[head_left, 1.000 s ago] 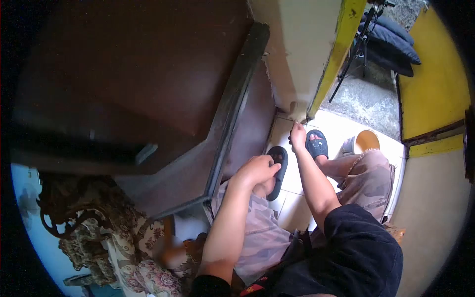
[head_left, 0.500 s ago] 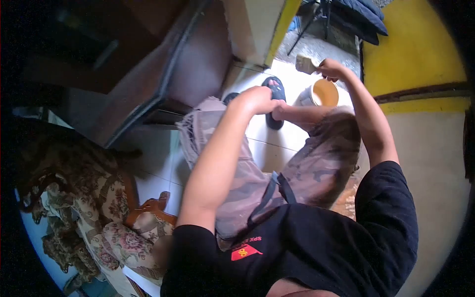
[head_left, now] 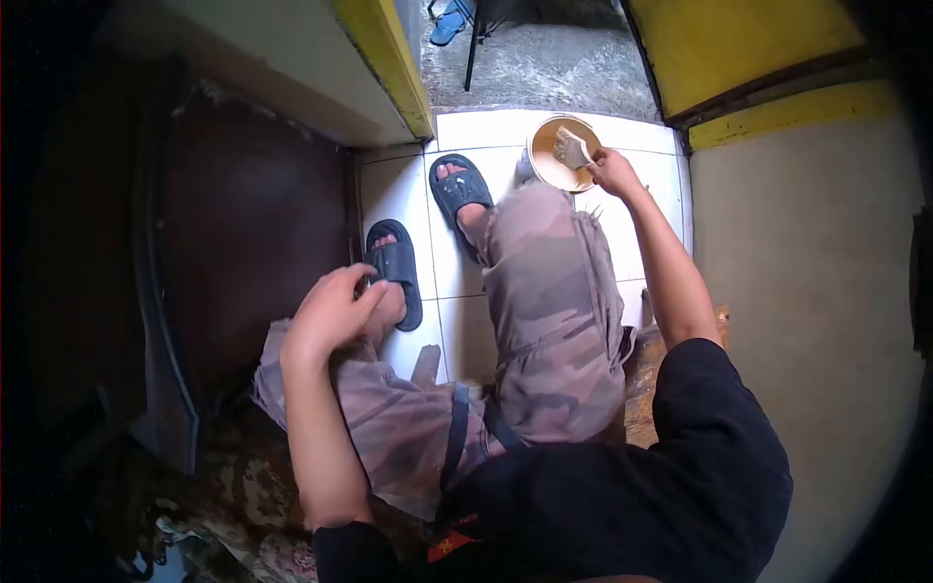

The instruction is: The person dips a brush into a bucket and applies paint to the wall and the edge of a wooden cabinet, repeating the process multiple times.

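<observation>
My right hand (head_left: 616, 175) grips a wide paintbrush (head_left: 573, 149) by its handle. The brush's pale bristles are over the mouth of a paint bucket (head_left: 531, 155), overlapping the cream-orange paint inside. That bucket stands on the white tiles just past my knee in camouflage trousers. Over by my other leg, my left hand (head_left: 335, 309) holds nothing; its fingers are loosely bent and apart, above the shin and close to the black slide sandal (head_left: 407, 282). The second black sandal (head_left: 461, 189), specked with white, is between that foot and the bucket.
A dark brown panel (head_left: 258, 233) rises on the left, beside a yellow-edged door frame (head_left: 394, 73). Yellow and beige wall (head_left: 797, 214) runs along the right. Beyond the tiles lies rough concrete (head_left: 554, 73) with a blue sandal (head_left: 448, 26). Wood (head_left: 646, 394) shows beneath me.
My right hand has brought the brush from beside the bucket to over its opening. My left hand has moved left and back, away from the other ankle. The view has turned and my legs have shifted.
</observation>
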A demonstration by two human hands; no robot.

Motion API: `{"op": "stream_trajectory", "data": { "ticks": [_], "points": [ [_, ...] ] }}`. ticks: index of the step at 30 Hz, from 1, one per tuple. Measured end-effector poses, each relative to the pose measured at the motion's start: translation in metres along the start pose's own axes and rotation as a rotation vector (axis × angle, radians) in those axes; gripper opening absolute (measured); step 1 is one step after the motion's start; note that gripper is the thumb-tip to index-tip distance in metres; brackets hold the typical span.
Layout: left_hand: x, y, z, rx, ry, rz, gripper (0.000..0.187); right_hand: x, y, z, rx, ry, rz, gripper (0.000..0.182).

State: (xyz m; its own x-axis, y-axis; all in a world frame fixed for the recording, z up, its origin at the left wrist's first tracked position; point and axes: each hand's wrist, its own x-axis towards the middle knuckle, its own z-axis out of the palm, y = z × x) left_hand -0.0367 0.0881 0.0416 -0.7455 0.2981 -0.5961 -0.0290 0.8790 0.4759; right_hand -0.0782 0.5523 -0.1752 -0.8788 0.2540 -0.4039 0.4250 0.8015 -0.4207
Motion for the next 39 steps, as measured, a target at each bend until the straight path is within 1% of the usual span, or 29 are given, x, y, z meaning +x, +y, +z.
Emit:
{"op": "stream_trajectory", "data": {
  "ticks": [1,3,5,6,12,21,23,26,28,30,31,34,35,37,39],
  "points": [
    [-0.001,0.007,-0.002,0.01,-0.009,-0.027,0.042,0.006,0.001,0.008,-0.014,-0.014,0.025,0.025],
    [0.001,0.009,-0.004,0.063,0.0,-0.009,0.042,0.02,0.006,0.025,-0.012,-0.018,0.059,0.026],
    [0.004,0.019,-0.007,0.053,-0.022,-0.045,0.041,0.041,0.015,0.047,-0.076,-0.022,0.004,0.026],
    [0.006,0.025,-0.009,0.032,-0.034,-0.079,0.041,0.048,0.016,0.055,-0.103,-0.053,0.018,0.025],
    [0.012,0.037,-0.01,0.043,-0.065,-0.107,0.041,0.066,0.019,0.09,-0.152,-0.092,0.025,0.025],
    [0.013,0.036,-0.007,0.041,-0.061,-0.109,0.043,0.055,0.0,0.081,-0.169,-0.052,0.052,0.028],
    [0.014,0.035,-0.006,0.051,-0.06,-0.102,0.043,0.052,-0.007,0.075,-0.251,-0.173,0.106,0.032],
    [0.014,0.03,-0.004,0.065,-0.056,-0.077,0.042,0.054,-0.009,0.074,-0.272,-0.186,0.116,0.031],
    [0.014,0.025,-0.002,0.066,-0.05,-0.059,0.042,0.054,0.002,0.077,-0.28,-0.189,0.104,0.03],
    [0.014,0.022,-0.001,0.079,-0.038,-0.042,0.042,0.053,0.011,0.073,-0.176,-0.047,0.001,0.029],
    [0.014,0.021,-0.001,0.079,-0.032,-0.037,0.042,0.051,0.011,0.07,-0.176,-0.04,-0.001,0.029],
    [0.013,0.022,0.001,0.096,-0.009,-0.024,0.042,0.031,0.013,0.06,-0.023,0.077,0.163,0.025],
    [0.013,0.023,0.001,0.084,-0.007,-0.028,0.04,0.024,0.013,0.057,-0.022,0.086,0.163,0.025],
    [0.013,0.025,0.001,0.078,-0.003,-0.029,0.038,0.005,0.008,0.049,0.047,0.015,0.238,0.031],
    [0.013,0.023,0.002,0.088,-0.017,-0.008,0.038,-0.008,0.013,0.054,0.097,0.049,0.231,0.032]
  ]
}}
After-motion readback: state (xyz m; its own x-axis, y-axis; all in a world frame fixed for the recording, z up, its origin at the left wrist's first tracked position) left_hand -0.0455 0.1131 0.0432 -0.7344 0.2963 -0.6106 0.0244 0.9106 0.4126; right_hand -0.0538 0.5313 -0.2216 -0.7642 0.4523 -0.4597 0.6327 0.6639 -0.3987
